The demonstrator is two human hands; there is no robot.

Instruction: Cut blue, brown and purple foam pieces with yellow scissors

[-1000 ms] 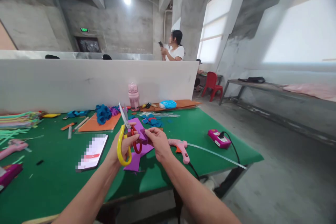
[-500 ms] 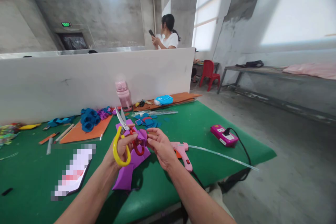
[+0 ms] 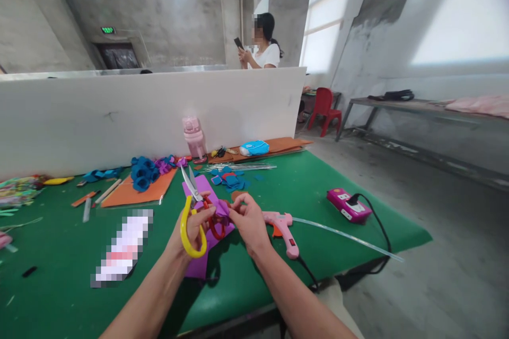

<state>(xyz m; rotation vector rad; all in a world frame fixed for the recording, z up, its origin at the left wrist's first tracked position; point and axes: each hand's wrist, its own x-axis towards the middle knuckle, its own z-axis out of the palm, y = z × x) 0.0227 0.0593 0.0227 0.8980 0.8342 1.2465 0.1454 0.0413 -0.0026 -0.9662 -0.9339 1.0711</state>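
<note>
Scissors (image 3: 191, 185) with one yellow and one red handle loop hang on my left hand (image 3: 194, 229), blades apart and pointing up and away. The same hand's fingertips grip a small curled purple piece (image 3: 222, 211), its material hard to make out. On its other edge, my right hand (image 3: 251, 225) pinches it between thumb and fingers. Flat purple sheets (image 3: 198, 267) lie on the table beneath both hands. Close to the right wrist rests a pink glue gun (image 3: 283, 225) with a long clear glue stick (image 3: 345, 237) sticking out of its back.
The green table (image 3: 294, 180) also bears blue cut pieces (image 3: 231, 179), curled blue strips (image 3: 143, 172), an orange sheet (image 3: 137, 190), a pink bottle (image 3: 194, 137) and a blurred-out flat object (image 3: 123, 246). A magenta power strip (image 3: 348, 205) sits right; a white partition (image 3: 151, 111) stands behind. Beyond it is a person (image 3: 266, 45).
The view has shifted, so the scene sits slightly further right. My right fingers have closed in from a looser spread to a pinch on the purple piece.
</note>
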